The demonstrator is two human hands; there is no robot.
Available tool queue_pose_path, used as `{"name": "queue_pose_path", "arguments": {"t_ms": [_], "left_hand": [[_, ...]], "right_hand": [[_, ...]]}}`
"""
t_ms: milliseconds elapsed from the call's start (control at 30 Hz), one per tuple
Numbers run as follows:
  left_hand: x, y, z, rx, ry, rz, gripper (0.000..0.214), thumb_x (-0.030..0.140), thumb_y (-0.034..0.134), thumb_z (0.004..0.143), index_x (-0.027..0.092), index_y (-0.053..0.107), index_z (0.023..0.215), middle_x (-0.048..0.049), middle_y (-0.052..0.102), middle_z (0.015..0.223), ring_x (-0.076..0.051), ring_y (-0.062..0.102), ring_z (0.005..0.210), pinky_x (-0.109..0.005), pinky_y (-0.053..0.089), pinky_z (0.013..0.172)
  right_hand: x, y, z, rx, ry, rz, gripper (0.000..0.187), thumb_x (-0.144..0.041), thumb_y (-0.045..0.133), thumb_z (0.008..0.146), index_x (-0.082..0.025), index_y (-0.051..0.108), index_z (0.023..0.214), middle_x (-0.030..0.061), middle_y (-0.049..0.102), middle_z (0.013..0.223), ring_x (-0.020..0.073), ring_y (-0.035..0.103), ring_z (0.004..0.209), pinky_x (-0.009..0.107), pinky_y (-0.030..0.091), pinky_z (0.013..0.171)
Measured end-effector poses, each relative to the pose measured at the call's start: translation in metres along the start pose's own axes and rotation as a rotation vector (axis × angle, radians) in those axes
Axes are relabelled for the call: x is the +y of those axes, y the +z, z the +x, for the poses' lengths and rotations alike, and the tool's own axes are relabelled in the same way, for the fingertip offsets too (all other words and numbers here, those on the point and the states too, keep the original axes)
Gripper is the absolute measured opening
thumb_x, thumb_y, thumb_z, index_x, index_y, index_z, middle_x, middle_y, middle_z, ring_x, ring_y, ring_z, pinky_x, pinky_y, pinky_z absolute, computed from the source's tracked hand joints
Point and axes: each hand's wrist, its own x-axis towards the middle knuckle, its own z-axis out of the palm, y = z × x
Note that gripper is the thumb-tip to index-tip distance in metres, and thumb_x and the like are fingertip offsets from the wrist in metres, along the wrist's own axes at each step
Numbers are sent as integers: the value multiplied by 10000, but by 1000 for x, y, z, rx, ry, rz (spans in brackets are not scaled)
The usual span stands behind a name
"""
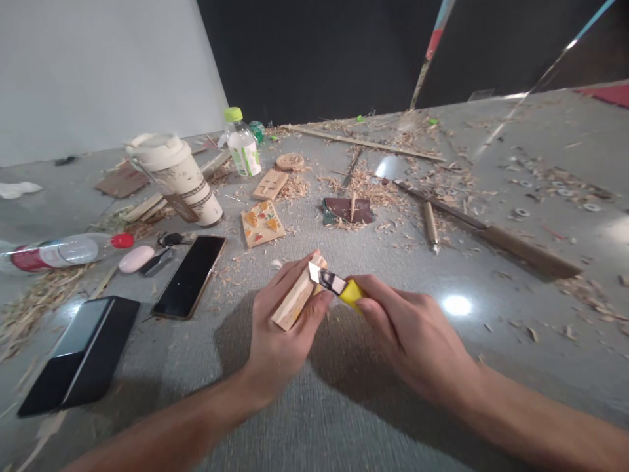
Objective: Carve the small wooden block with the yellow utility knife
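Note:
My left hand (282, 328) is closed around a short block of wood (295, 303), its far end pointing away from me. In my right hand (413, 321) is a yellow utility knife (351, 295). The knife's blade (314, 271) lies across the far end of the wood block, close above my left thumb. Both hands are held above the grey tabletop (230, 432). Beyond them lie a small wooden board with orange and red marks (262, 223) and a dark folded piece of sandpaper-like sheet (361, 211) with a wood sliver on it.
Leftward are a phone (190, 276), a black folding device (81, 357), a lying plastic bottle (63, 251) and a tilted white cup (174, 177). A green-capped bottle (243, 147) stands behind. A long wooden-handled tool (531, 251) and a pen-like cutter (430, 226) lie right, among wood shavings (373, 187).

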Motion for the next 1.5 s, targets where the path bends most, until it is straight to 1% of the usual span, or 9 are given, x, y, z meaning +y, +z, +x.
{"name": "queue_pose_path", "arguments": {"t_ms": [100,200,367,533,700,867,1033,1300,1500], "left_hand": [[-3,0,2,-27,3,-35,358,247,714,993,229,725,1351,-75,787,1175,-196,760,1041,-336,645,951],[-3,-2,4,-50,11,-80,472,217,773,913,248,705,1380,-82,781,1220,-224,757,1078,-381,647,971],[-2,-4,6,-85,23,-110,589,248,833,834,252,693,1405,-92,754,1285,-259,736,1135,-428,625,1020],[2,-5,6,-92,5,-96,479,331,804,908,244,711,1370,-93,749,1224,-240,723,1067,-394,623,965],[4,-4,5,-45,24,-65,414,381,787,963,248,719,1349,-67,735,1108,-203,699,966,-326,599,799],[5,-2,3,-14,64,9,418,324,784,971,232,701,1370,-70,754,1148,-199,719,986,-325,609,819],[2,0,3,10,102,58,260,229,702,1011,213,731,1268,-74,776,1149,-201,745,1038,-347,632,907],[-1,-3,4,8,8,-46,421,338,823,920,238,735,1319,-56,781,1112,-201,736,957,-336,625,830],[7,-2,5,19,50,61,308,334,745,993,225,731,1280,-69,776,1080,-208,739,951,-347,627,805]], "right_hand": [[1,0,1,-21,20,49,459,-461,345,1179,-184,672,1018,-43,609,611,101,531,449,249,348,477],[3,-1,1,-79,19,134,437,-435,343,1177,-194,659,993,-40,612,636,101,555,488,249,374,512],[7,-3,0,-144,22,180,412,-418,355,1172,-193,687,1081,-31,635,680,109,588,538,262,390,553],[7,-3,1,-163,-11,169,440,-423,345,1173,-187,669,993,-26,631,672,101,579,532,255,386,548],[0,-3,0,-71,-21,57,444,-413,344,1181,-179,694,1039,-25,651,652,101,572,482,245,366,503],[-5,-3,-1,-20,-49,-26,472,-423,323,1187,-176,690,1023,-7,676,668,114,599,488,247,364,483],[-3,-3,1,4,1,-27,478,-479,324,1181,-183,657,1007,-40,588,584,107,507,418,252,323,455],[4,0,3,-119,3,113,426,-430,334,1177,-201,616,953,-34,604,626,108,578,490,247,365,517],[2,-3,2,-82,23,2,472,-482,306,1178,-200,627,976,-17,634,636,118,563,466,261,322,489]]}}
